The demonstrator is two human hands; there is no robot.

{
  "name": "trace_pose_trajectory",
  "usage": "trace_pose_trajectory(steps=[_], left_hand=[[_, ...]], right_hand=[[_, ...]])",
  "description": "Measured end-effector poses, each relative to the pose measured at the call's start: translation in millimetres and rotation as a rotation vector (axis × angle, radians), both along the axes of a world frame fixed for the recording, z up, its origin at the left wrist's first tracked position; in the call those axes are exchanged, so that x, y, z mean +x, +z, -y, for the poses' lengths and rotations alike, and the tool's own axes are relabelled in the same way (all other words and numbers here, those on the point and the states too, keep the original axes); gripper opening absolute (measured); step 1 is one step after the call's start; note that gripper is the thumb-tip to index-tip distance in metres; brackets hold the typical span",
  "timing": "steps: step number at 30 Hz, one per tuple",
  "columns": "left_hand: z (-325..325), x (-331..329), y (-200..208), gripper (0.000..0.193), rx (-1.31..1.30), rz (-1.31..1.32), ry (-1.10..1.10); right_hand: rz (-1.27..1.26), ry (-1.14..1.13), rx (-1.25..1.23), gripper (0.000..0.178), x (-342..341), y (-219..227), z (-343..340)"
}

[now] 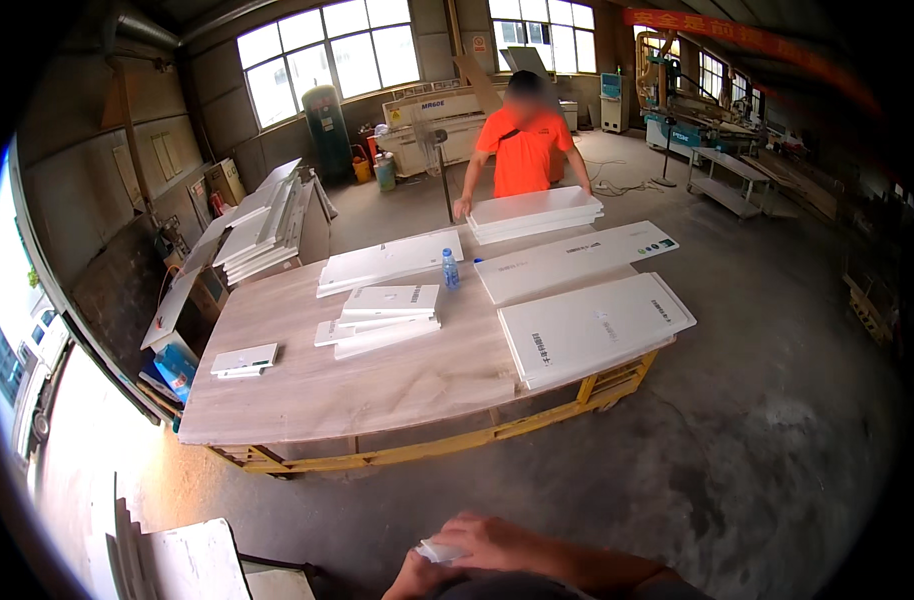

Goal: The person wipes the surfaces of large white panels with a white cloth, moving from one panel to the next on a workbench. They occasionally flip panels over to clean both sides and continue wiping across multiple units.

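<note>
Close to my body at the lower edge, my left hand (415, 577) and my right hand (489, 542) come together around a small, crumpled white thing (438, 551), perhaps paper or cloth; its kind does not show clearly. The fingers of my right hand fold over it from above. My left hand grips it from below, partly hidden by the right. Beyond a strip of floor stands a large wood-topped table (377, 400), apart from both hands. White panels lie on it, among them a small stack (387, 305) and a large right-hand stack (597, 330).
A blue-capped bottle (450, 268) stands mid-table. Across it, a person in an orange shirt (525, 150) touches a panel stack (532, 212). More panels (262, 225) lean at the left. A white-topped stand (192, 562) is near my lower left, beside an open doorway.
</note>
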State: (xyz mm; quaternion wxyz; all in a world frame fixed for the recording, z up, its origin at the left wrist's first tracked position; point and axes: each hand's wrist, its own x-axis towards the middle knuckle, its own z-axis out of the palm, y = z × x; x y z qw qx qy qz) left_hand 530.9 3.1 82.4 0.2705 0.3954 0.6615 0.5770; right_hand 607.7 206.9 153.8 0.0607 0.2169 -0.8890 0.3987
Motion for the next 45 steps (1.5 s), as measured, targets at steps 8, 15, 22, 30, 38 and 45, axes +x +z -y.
trace_pose_trajectory(steps=[8,15,22,30,38,45], left_hand=[[62.4,64.6,21.6,0.032,-0.070,-0.005,0.191],[126.0,80.2,-4.8,0.023,-0.010,-0.033,0.308],[180.2,85.3,28.8,0.029,0.068,0.051,0.477],[279.0,78.5,17.7,0.054,-0.114,0.082,0.617],[351.9,72.3,14.4,0.063,-0.247,-0.085,0.869],[370.6,41.6,7.8,0.060,-0.172,-0.070,1.010]], right_hand=[[0.037,0.225,-0.090,0.041,15.9,-5.3,55.5],[-0.004,0.288,-0.145,0.041,13.4,-4.3,117.6],[0.163,0.310,-0.391,0.032,-2.3,-15.8,188.5],[0.638,-0.043,-0.701,0.030,-38.6,-70.1,266.4],[0.317,0.237,-0.517,0.044,-62.0,5.6,332.2],[-0.002,0.403,-0.009,0.046,-108.0,7.3,400.0]])
